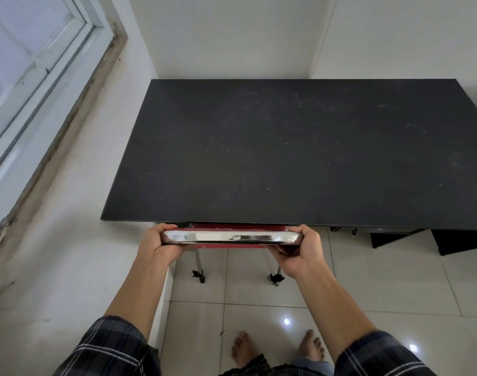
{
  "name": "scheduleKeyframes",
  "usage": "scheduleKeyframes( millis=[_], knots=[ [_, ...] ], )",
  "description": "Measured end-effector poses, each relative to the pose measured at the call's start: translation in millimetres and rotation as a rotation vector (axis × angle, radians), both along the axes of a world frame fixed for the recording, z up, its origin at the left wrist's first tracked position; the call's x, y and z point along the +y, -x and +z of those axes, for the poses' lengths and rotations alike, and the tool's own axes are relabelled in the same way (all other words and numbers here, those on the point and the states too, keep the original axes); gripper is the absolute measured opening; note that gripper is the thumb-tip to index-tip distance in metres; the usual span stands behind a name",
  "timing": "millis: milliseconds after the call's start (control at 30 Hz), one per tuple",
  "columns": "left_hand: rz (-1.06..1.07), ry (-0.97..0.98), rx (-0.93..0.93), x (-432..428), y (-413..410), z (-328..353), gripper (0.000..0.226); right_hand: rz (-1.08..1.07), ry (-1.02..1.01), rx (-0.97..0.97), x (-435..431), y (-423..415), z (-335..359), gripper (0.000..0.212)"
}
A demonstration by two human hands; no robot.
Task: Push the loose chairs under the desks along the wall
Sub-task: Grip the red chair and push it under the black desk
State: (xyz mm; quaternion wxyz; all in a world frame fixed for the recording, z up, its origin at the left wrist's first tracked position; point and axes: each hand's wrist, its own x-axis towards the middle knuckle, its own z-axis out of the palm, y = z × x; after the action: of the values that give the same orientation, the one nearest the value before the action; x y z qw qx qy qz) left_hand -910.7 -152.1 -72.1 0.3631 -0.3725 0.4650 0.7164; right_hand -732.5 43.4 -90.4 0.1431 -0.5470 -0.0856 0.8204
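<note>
hands [154, 246] [299, 249] wrapped round glossy chrome rail [231, 236] of red chair [237, 227] beneath matte black desk [299, 147]

— What colour is the counter [286, 147]?
— Matt black, with faint pale scratches.
— And the chair [231, 236]?
— A mirror-bright chrome rail, with red around it.
— The floor [381, 280]?
— Glossy off-white tiles with thin grey joints.
— The sleeves [109, 346]?
— Dark plaid crossed by white lines. The wall [231, 36] is plain white.
</note>
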Motion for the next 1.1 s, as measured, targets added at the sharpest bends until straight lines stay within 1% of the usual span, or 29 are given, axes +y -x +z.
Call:
scheduleKeyframes(
  millis=[133,200,267,367,400,500,533,667,767,900,1000,1100],
  knots=[
    [0.02,0.01,0.01,-1.4,12.0,6.2,0.046,0.011,0.005,0.008,-6.4,8.9,-0.7,0.014],
    [0.016,0.007,0.005,-1.4,13.7,8.6,0.037,0.022,0.001,0.014,-7.6,10.7,-1.4,0.015],
    [0.009,0.017,0.007,-1.5,13.4,8.2,0.04,0.019,0.001,0.011,-7.6,10.9,-3.3,0.021],
    [0.013,0.031,0.019,-3.6,10.3,6.1,0.056,0.013,-0.002,0.002,-8.1,9.4,-4.4,0.024],
    [0.015,0.031,0.032,-3.6,9.6,5.2,0.056,0.019,-0.005,0.002,-8.2,9.7,-3.8,0.023],
    [0.035,0.041,0.069,-1.6,3.9,6.7,0.038,0.038,-0.017,0.002,-7.7,9.1,-2.3,0.021],
    [0.037,0.043,0.078,-1.2,2.6,5.6,0.036,0.036,-0.012,0.001,-7.3,8.5,-2.7,0.022],
    [0.023,0.037,0.087,-2.7,1.6,5.0,0.047,0.044,-0.008,0.003,-5.6,7.6,-5.1,0.024],
    [0.009,0.03,0.088,-1.0,-2.7,7.5,0.035,0.038,-0.012,0.0,-2.9,2.7,-3.6,0.025],
    [0.006,0.052,0.065,0.2,-3.8,8.7,0.033,0.069,0.012,-0.04,-2.1,6.6,-1.8,0.025],
    [0.004,0.097,0.056,3.1,-5.3,13.2,0.022,0.083,0.013,-0.05,-0.9,6.5,1.5,0.023],
    [0.016,0.073,0.074,5.4,-17.7,18.2,0.024,0.156,0.006,-0.11,-1.2,0.6,4.8,0.033]
  ],
)
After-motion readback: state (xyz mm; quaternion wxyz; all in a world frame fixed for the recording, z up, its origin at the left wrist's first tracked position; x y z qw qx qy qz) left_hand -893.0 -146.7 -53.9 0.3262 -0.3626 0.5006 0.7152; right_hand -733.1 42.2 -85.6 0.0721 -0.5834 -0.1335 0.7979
